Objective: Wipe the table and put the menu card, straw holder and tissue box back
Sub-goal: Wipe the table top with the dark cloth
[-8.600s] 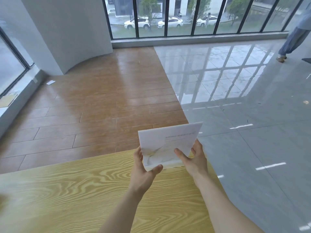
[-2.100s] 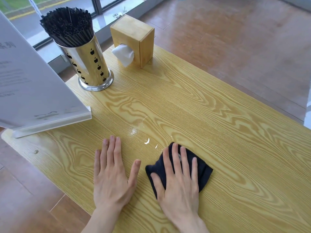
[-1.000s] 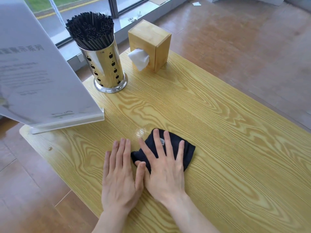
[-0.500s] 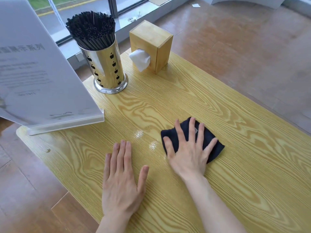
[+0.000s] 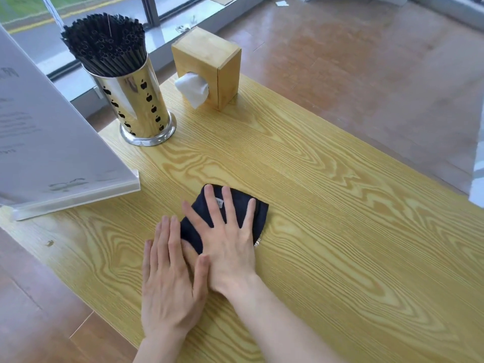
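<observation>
Just right of the menu card (image 5: 52, 142), on the table (image 5: 340, 231), my right hand (image 5: 225, 239) presses the cloth (image 5: 258, 214) flat, fingers splayed, gripping nothing; my left hand (image 5: 170, 284) lies open beside it. I judge the dark, folded cloth soft and light, best pinched at its far edge

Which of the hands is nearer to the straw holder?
Right. The right hand lies flat on the dark cloth, its fingertips reaching toward the straw holder. The left hand rests flat on the table, closer to the near edge.
</observation>
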### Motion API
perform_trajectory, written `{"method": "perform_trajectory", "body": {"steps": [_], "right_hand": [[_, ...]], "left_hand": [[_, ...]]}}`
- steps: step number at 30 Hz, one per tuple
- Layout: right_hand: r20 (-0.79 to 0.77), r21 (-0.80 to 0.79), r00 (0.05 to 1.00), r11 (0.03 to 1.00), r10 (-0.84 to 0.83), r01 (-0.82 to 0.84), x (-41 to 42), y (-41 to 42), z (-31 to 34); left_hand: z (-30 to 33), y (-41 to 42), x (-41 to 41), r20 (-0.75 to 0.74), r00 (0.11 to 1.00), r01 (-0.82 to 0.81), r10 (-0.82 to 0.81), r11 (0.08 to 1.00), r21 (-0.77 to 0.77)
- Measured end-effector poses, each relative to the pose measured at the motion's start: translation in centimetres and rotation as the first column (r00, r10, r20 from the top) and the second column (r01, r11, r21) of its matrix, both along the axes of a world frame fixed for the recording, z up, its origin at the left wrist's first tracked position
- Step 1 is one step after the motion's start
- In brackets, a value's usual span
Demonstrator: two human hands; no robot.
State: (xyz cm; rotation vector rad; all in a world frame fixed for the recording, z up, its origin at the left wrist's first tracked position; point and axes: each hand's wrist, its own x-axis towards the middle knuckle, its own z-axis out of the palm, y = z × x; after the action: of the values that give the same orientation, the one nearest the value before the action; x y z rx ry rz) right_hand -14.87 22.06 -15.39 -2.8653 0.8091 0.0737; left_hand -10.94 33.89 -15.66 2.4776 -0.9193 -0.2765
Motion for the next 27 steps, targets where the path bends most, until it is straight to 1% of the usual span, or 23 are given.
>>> {"method": "perform_trajectory", "body": {"steps": [5,7,9,14,20,21,23,27], "right_hand": [[0.026,0.041,0.999,0.999,-0.029,0.028,-3.8,0.0,0.8],[0.011,0.030,0.996,0.996,-0.089,0.089,-5.2,-1.2,1.2],[-0.014,-0.003,0.980,0.981,-0.196,0.196,-6.8,-3.1,1.3],[-0.054,-0.045,0.894,0.896,-0.444,0.442,-10.7,-7.4,0.6],[-0.019,-0.020,0.781,0.781,-0.624,0.624,-7.8,-6.4,-0.1],[-0.001,-0.015,0.778,0.778,-0.628,0.628,-6.8,-6.0,0.0],[0.037,-0.014,0.815,0.815,-0.579,0.579,-4.8,-4.7,0.3],[0.028,0.008,0.927,0.927,-0.374,0.374,-0.6,-0.5,0.4]], "left_hand": [[0.1,-0.1,-0.1,-0.009,1.000,-0.021,0.021,1.000,0.019],[0.1,-0.1,-0.1,0.007,1.000,-0.017,0.017,0.999,0.042],[0.2,-0.1,-0.1,0.011,1.000,-0.019,0.019,0.999,0.048],[0.3,-0.2,-0.2,0.021,1.000,-0.015,0.013,0.998,0.066],[0.3,-0.3,-0.2,0.048,0.999,-0.008,0.004,0.996,0.087],[0.3,-0.4,-0.2,0.050,0.999,-0.006,0.001,0.996,0.087],[0.3,-0.4,-0.1,0.052,0.999,-0.005,0.001,0.996,0.084],[0.0,-0.3,-0.1,0.039,0.999,0.000,-0.002,0.999,0.045]]}}
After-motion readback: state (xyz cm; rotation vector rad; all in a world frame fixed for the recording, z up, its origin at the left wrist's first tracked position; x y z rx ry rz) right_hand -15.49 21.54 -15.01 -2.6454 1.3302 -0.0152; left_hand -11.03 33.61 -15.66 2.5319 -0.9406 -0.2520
